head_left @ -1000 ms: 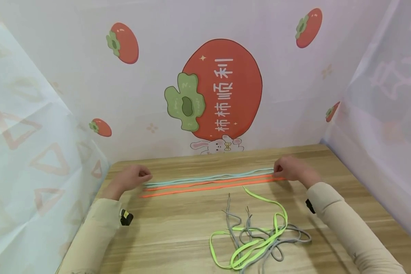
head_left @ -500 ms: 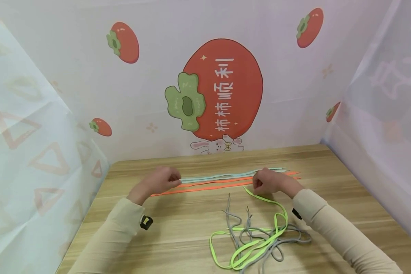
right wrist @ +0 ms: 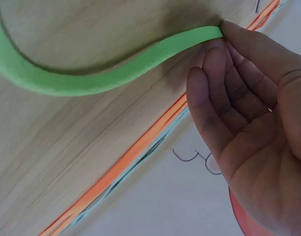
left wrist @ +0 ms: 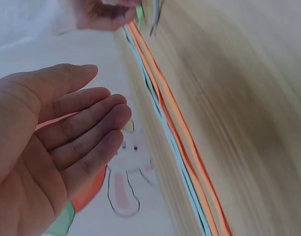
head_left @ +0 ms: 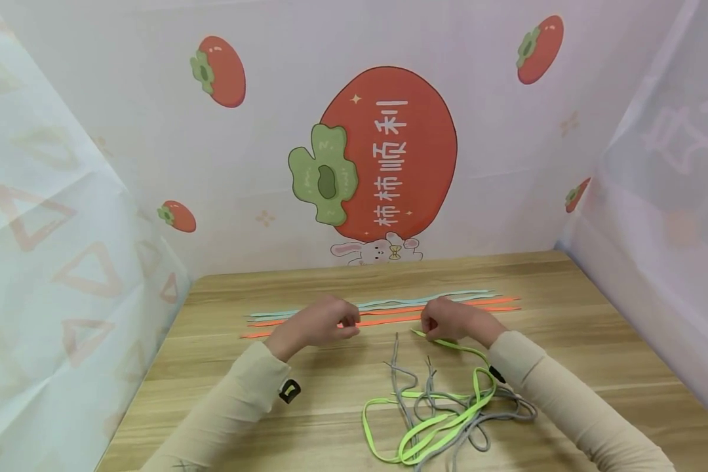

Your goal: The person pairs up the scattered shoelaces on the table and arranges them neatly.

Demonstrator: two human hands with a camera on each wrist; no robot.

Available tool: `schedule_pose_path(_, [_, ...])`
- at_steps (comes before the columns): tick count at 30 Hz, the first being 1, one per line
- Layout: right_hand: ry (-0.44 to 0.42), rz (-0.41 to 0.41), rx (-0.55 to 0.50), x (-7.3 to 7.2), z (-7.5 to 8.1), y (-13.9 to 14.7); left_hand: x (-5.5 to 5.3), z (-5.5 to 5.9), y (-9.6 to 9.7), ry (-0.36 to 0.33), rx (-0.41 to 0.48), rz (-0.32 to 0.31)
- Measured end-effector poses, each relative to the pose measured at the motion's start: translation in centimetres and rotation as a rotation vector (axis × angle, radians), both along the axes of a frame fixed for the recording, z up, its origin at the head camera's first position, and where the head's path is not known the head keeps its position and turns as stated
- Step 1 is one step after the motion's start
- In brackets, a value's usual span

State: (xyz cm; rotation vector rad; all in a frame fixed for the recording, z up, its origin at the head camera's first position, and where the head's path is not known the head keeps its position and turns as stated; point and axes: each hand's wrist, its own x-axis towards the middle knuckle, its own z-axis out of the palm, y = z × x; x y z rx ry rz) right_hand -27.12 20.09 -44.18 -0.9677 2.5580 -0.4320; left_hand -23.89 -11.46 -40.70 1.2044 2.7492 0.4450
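Note:
My right hand (head_left: 453, 319) pinches a neon green flat shoelace (right wrist: 140, 68) close to one end, between thumb and fingertips. The rest of that lace runs down into a loose tangle nearer the body. Hovering over the left-middle of the laid-out laces, my left hand (head_left: 326, 321) has loosely bent fingers and holds nothing; its palm shows in the left wrist view. Two orange laces (head_left: 389, 320) and light blue laces (head_left: 454, 294) lie stretched side by side across the table, partly covered by both hands in the head view.
Grey round laces (head_left: 393, 357) lie tangled with the green one on the wooden table (head_left: 307, 419). A white sheet printed with persimmons (head_left: 401, 157) stands as a wall along the table's back, with more sheets at both sides.
My left hand has moved right along the laces from their left end. My right hand has left their right end, moved left and toward me, and taken hold of the green shoelace's tip.

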Motion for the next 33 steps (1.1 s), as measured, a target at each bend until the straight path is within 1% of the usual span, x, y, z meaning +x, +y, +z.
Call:
schedule_pose_path(4, [-0.011,0.027,-0.015,0.4,-0.1,-0.8,0.0,-0.4,1.7,-0.030,-0.010,-0.021])
schedule_pose_path(7, [-0.024,0.027,-0.006,0.8,0.0,-1.6,0.0,-0.8,2.7,-0.041,-0.006,-0.045])
schedule_pose_path(12, [-0.032,0.058,-0.017,1.5,0.7,-3.1,-0.3,-1.5,3.9,-0.063,0.028,-0.067])
schedule_pose_path(14, [-0.026,0.077,-0.033,1.7,0.9,-3.6,-0.3,-1.7,4.2,-0.083,0.036,-0.065])
schedule_pose_path(16, [-0.016,0.101,-0.054,1.8,1.1,-4.1,-0.3,-2.0,4.4,-0.102,0.041,-0.066])
schedule_pose_path(20, [0.007,0.134,-0.085,1.9,1.3,-4.8,-0.1,-2.5,4.7,-0.111,0.065,-0.086])
schedule_pose_path(24, [0.026,0.130,-0.109,1.9,1.2,-5.2,0.0,-3.0,5.0,-0.107,0.089,-0.101])
schedule_pose_path(28, [0.019,0.120,-0.130,1.9,1.1,-5.6,0.2,-3.4,5.0,-0.111,0.095,-0.082])
schedule_pose_path(33, [-0.016,0.116,-0.150,1.8,0.9,-5.9,0.2,-4.0,4.5,-0.087,0.099,-0.059])
